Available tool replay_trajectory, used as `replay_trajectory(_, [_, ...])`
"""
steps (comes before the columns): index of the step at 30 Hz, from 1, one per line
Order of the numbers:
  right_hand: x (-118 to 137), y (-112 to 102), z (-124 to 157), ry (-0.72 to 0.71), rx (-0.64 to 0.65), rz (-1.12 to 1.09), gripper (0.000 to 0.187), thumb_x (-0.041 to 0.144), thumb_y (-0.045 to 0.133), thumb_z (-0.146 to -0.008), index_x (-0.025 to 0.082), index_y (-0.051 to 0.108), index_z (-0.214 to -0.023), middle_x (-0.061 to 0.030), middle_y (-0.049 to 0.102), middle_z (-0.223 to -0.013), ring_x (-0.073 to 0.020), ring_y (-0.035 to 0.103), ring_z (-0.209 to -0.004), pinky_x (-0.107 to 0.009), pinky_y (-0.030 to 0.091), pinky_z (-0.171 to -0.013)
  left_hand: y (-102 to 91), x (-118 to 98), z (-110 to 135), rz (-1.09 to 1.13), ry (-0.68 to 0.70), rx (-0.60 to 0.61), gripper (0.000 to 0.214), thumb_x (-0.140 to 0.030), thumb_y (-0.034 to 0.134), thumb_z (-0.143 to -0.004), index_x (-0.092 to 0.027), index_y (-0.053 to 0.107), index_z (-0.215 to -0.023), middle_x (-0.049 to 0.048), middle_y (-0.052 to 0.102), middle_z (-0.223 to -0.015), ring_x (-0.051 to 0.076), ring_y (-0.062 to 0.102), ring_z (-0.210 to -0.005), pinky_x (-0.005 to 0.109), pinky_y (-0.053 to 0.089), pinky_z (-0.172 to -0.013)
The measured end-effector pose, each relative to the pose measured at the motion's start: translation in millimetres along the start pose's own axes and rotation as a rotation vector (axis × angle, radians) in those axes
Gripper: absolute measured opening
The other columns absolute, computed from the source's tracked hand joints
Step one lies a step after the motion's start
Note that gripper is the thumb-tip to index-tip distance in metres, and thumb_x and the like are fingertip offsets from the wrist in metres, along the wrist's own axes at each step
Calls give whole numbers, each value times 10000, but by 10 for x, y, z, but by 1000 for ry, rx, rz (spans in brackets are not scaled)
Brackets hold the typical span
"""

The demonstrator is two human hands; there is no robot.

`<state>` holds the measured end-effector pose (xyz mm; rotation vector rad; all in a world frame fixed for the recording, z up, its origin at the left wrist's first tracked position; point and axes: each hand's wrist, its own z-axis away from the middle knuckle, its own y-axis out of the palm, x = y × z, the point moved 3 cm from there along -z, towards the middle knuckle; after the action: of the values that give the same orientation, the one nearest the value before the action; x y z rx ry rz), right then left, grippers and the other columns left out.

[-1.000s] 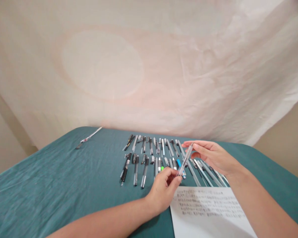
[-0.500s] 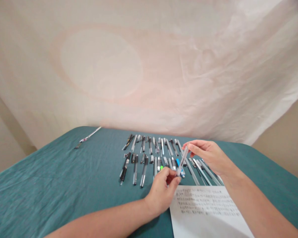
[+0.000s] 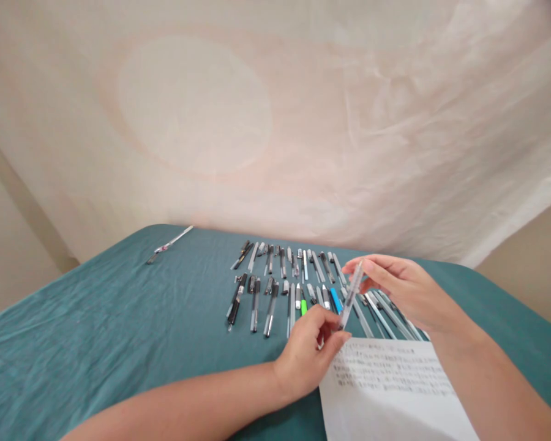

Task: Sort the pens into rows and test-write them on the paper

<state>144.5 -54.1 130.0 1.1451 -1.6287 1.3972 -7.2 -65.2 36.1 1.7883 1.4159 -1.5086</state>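
Note:
Both my hands hold one clear pen (image 3: pixel 351 294) slanted above the table. My left hand (image 3: pixel 308 352) pinches its lower end between thumb and fingers. My right hand (image 3: pixel 401 291) grips its upper end with the fingertips. Just behind the hands, several pens (image 3: pixel 275 288) lie in two rows on the teal cloth, among them a blue one (image 3: pixel 335 300) and a green-tipped one (image 3: pixel 303 304). A sheet of paper (image 3: pixel 390 386) with lines of handwriting lies under my right forearm.
The table is covered by a wrinkled teal cloth (image 3: pixel 119 331). A single pen (image 3: pixel 171 241) lies apart at the far left edge. A cream fabric backdrop (image 3: pixel 275 122) hangs right behind the table.
Both hands keep the clear pen between them, with only a small shift. The view has shifted a little, so the pens and paper sit slightly differently in the picture.

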Motion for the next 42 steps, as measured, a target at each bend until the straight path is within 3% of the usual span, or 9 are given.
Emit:
replay_trajectory(3, [2, 23, 3, 5, 59, 24, 360, 481, 499, -758, 175, 667, -845, -56, 643, -774, -138, 554, -627, -253, 470, -574, 26, 5, 20, 48, 41, 52, 187, -288, 477, -799, -162, 488, -937, 11, 512, -742, 105, 469, -651, 218, 388, -600])
replay_trajectory(6, [-43, 0, -27, 14, -5, 40, 349, 475, 503, -759, 170, 664, -812, -44, 628, -713, -123, 535, -598, -229, 455, -543, 38, 12, 33, 106, 113, 84, 483, -249, 501, -790, -173, 308, -1227, 35, 545, -834, 108, 509, -681, 238, 426, -662])
replay_trajectory(8, [-117, -24, -67, 38, -50, 1, 360, 482, 510, -751, 157, 659, -799, -50, 623, -723, -117, 524, -588, -218, 443, -517, 38, -10, 42, 70, 201, 126, 568, -252, 519, -784, -195, 259, -1286, 59, 559, -904, 121, 532, -731, 271, 434, -736])
replay_trajectory(13, [-279, 0, -143, 82, -31, -84, 395, 500, 528, -729, 126, 649, -764, -39, 574, -637, -87, 453, -506, -203, 394, -453, 30, -86, 68, -68, 367, 247, 339, -231, 431, -833, -213, 482, -1168, 95, 571, -986, 161, 526, -915, 285, 420, -822])
replay_trajectory(24, [-281, 126, -120, 131, 40, -101, 373, 490, 534, -730, 132, 639, -715, 3, 519, -520, -76, 431, -453, -196, 346, -428, 24, -159, 75, -146, 412, 271, 363, -239, 406, -843, -188, 435, -1201, 105, 550, -1072, 163, 504, -993, 277, 400, -877])
replay_trajectory(28, [-282, 130, -112, 127, 47, -110, 348, 461, 526, -751, 131, 636, -732, 2, 518, -531, -76, 435, -465, -193, 349, -440, 17, -156, 71, -122, 405, 258, 353, -271, 465, -815, -179, 463, -1156, 105, 558, -1054, 168, 499, -981, 279, 401, -872])
replay_trajectory(36, [-266, 167, -104, 94, 78, -59, 343, 447, 492, -779, 134, 624, -729, -7, 548, -588, -74, 441, -474, -200, 363, -465, 46, -114, 80, -165, 369, 236, 273, -223, 386, -850, -172, 507, -1089, 101, 561, -975, 160, 506, -922, 279, 411, -842])
replay_trajectory(42, [-243, 161, -102, 84, 69, -78, 349, 453, 503, -768, 125, 616, -726, -9, 546, -587, -76, 448, -475, -201, 374, -463, 42, -111, 74, -197, 451, 251, 289, -240, 409, -845, -167, 480, -1115, 100, 543, -998, 159, 497, -944, 293, 414, -853])
